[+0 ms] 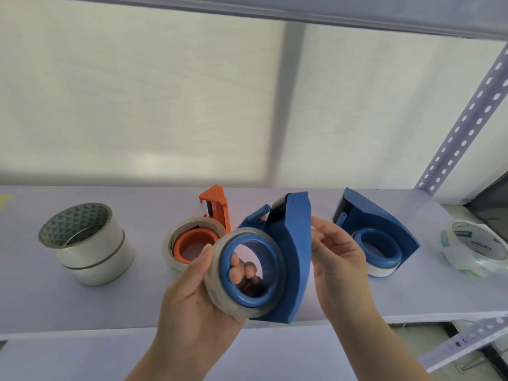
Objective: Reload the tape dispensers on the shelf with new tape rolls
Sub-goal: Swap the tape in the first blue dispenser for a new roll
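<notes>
Tape roll (242,273) already sits on the blue dispenser (295,251) I hold above the shelf (110,303), left hand (192,306) curled through its hub, right hand (338,259) slack at three o'clock; threading toward twelve o'clock seems next.

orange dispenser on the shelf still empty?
No: the orange dispenser lying on the shelf already has a clear tape roll around its hub.
</notes>
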The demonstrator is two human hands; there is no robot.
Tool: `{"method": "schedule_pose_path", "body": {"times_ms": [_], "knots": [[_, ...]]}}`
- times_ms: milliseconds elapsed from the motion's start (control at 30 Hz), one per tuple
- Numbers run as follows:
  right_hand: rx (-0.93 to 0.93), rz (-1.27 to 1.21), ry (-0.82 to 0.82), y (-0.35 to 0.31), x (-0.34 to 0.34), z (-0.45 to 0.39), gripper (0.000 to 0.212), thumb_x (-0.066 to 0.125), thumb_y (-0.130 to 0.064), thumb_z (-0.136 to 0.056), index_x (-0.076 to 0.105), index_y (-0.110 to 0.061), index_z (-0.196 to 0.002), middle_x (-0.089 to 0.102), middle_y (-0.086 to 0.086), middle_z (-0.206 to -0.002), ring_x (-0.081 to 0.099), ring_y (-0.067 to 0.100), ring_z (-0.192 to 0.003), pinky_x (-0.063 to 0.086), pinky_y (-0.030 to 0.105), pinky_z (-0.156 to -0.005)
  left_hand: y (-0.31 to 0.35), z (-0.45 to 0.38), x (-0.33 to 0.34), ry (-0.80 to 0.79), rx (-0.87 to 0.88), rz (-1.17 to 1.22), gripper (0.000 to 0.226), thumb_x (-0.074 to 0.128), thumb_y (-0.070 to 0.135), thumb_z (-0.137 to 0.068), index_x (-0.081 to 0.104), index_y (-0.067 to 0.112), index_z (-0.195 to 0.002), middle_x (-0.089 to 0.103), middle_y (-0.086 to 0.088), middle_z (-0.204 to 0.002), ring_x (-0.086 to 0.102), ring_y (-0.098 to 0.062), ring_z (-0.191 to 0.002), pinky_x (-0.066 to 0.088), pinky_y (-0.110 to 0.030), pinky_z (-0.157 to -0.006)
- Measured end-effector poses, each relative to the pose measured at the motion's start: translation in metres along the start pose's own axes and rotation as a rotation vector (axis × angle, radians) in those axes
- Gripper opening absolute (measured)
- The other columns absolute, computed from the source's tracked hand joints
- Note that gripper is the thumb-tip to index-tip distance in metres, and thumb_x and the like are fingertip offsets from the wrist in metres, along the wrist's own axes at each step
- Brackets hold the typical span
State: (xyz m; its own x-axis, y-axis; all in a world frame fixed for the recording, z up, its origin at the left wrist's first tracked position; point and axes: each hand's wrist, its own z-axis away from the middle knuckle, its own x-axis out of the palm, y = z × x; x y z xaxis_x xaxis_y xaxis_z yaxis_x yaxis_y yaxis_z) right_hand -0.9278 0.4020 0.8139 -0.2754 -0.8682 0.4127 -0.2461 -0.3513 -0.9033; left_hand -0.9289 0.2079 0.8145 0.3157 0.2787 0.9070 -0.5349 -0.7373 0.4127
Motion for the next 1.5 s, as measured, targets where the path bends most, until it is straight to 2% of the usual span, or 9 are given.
{"method": "schedule_pose_path", "body": {"times_ms": [133, 267, 633, 800, 900, 1100, 1267, 1367, 1500], "knots": [[0.045, 0.044, 0.018, -0.003, 0.007, 0.015, 0.025, 0.069, -0.022, -0.081, 0.072, -0.012, -0.104, 0.073, 0.012, -0.106, 0.066, 0.032, -0.103, 0.043, 0.06, -0.101, -0.011, -0.004, 0.008, 0.1, 0.071, -0.069, 0.028, 0.072, 0.034, -0.074, 0.068, 0.011, -0.09, 0.064, -0.004, -0.067, 0.058, -0.019, -0.076, 0.046, -0.036, -0.086], [0.076, 0.016, -0.075, 0.002, 0.02, 0.039, 0.048, 0.043, -0.041, -0.096, 0.053, -0.014, -0.135, 0.061, 0.013, -0.132, 0.055, 0.03, -0.126, 0.038, 0.054, -0.107, -0.021, -0.011, 0.013, 0.177, 0.092, -0.057, 0.04, 0.073, 0.033, -0.073, 0.062, 0.011, -0.105, 0.064, -0.006, -0.072, 0.054, -0.02, -0.079, 0.036, -0.04, -0.095], [0.16, 0.023, 0.081, 0.01, 0.018, 0.03, 0.061, 0.042, -0.056, -0.084, 0.06, -0.016, -0.127, 0.072, 0.005, -0.112, 0.064, 0.021, -0.104, 0.046, 0.033, -0.082, -0.043, -0.027, 0.016, 0.506, 0.164, -0.581, 0.051, 0.045, 0.047, -0.078, 0.051, 0.016, -0.118, 0.068, -0.006, -0.106, 0.068, -0.012, -0.09, 0.054, -0.029, -0.075], [0.202, 0.059, 0.113, 0.019, 0.009, 0.025, 0.061, 0.045, -0.057, -0.08, 0.063, -0.016, -0.121, 0.073, -0.001, -0.091, 0.066, 0.013, -0.077, 0.049, 0.024, -0.062, -0.044, -0.029, 0.013, 0.6, 0.173, -0.741, 0.014, 0.036, 0.027, -0.098, 0.043, 0.022, -0.108, 0.057, -0.008, -0.104, 0.058, -0.016, -0.089, 0.051, -0.029, -0.073], [0.259, 0.084, 0.17, 0.022, 0.008, 0.02, 0.048, 0.045, -0.053, -0.091, 0.065, -0.018, -0.117, 0.073, 0.005, -0.106, 0.066, 0.025, -0.103, 0.05, 0.042, -0.093, -0.044, -0.026, 0.012, 0.545, 0.123, -0.81, 0.016, 0.036, 0.026, -0.099, 0.045, 0.022, -0.111, 0.061, -0.003, -0.106, 0.061, -0.01, -0.09, 0.052, -0.021, -0.07], [0.189, 0.246, 0.164, 0.012, 0.004, 0.0, 0.033, 0.039, -0.046, -0.098, 0.066, -0.03, -0.106, 0.074, -0.003, -0.1, 0.068, 0.017, -0.1, 0.052, 0.033, -0.086, -0.047, -0.026, 0.007, 0.58, 0.059, -1.058, 0.026, 0.043, 0.031, -0.095, 0.062, 0.048, -0.102, 0.049, 0.002, -0.129, 0.047, -0.01, -0.122, 0.038, -0.04, -0.109], [0.159, 0.444, 0.09, 0.01, 0.006, -0.02, 0.048, 0.034, -0.057, -0.085, 0.064, -0.036, -0.116, 0.068, 0.003, -0.114, 0.065, 0.021, -0.106, 0.05, 0.046, -0.098, -0.05, -0.029, 0.015, 0.553, -0.042, -1.069, 0.033, 0.042, 0.044, -0.08, 0.055, 0.054, -0.11, 0.049, 0.009, -0.13, 0.043, -0.005, -0.124, 0.03, -0.04, -0.114], [0.151, 0.476, 0.068, 0.01, 0.005, -0.029, 0.042, 0.034, -0.053, -0.087, 0.066, -0.04, -0.11, 0.068, 0.0, -0.113, 0.065, 0.018, -0.104, 0.052, 0.039, -0.093, -0.052, -0.033, 0.014, 0.559, -0.046, -1.047, 0.034, 0.045, 0.045, -0.077, 0.054, 0.053, -0.109, 0.049, 0.008, -0.131, 0.043, -0.005, -0.125, 0.028, -0.039, -0.115], [0.142, 0.511, 0.061, 0.013, 0.005, -0.033, 0.034, 0.034, -0.04, -0.099, 0.061, -0.033, -0.119, 0.062, -0.005, -0.118, 0.06, 0.009, -0.105, 0.049, 0.023, -0.083, -0.049, -0.037, 0.015, 0.574, -0.024, -1.018, 0.066, 0.053, 0.048, -0.081, 0.03, 0.037, -0.142, 0.035, 0.015, -0.148, 0.029, -0.004, -0.138, 0.021, -0.038, -0.119]]}}
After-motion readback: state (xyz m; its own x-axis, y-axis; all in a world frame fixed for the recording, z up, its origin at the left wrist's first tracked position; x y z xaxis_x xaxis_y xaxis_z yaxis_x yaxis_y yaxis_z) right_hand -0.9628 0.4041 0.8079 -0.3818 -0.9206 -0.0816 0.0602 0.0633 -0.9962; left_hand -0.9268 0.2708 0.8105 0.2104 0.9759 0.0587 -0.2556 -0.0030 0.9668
